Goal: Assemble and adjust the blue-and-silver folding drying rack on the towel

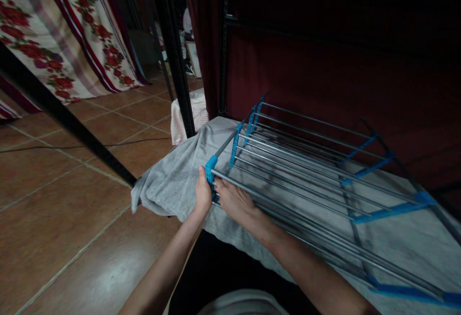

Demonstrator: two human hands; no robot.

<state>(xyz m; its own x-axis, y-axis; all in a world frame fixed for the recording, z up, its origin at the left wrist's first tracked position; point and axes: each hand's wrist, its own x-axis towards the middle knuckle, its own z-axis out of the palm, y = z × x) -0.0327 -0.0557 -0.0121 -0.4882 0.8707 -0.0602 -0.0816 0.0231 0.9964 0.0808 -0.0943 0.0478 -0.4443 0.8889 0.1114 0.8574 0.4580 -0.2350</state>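
A rack [288, 148] of thin metal tubes with blue plastic connectors lies on its side on a grey cloth. My left hand [203, 194] grips the blue corner connector [211, 165] at the rack's near left end from its outer side, thumb pointing up along it. My right hand [233, 199] reaches under the top front tube to the same connector from the inner side, its fingers closed at the tube ends. The lower part of the connector is partly hidden by both hands.
The grey cloth [180, 176] covers a low surface and hangs over its left edge. Black metal posts [176, 51] stand at the left, with a slanting bar [72, 118] nearer me. A dark red curtain [306, 75] hangs behind; a floral curtain [86, 27] and tiled floor are at left.
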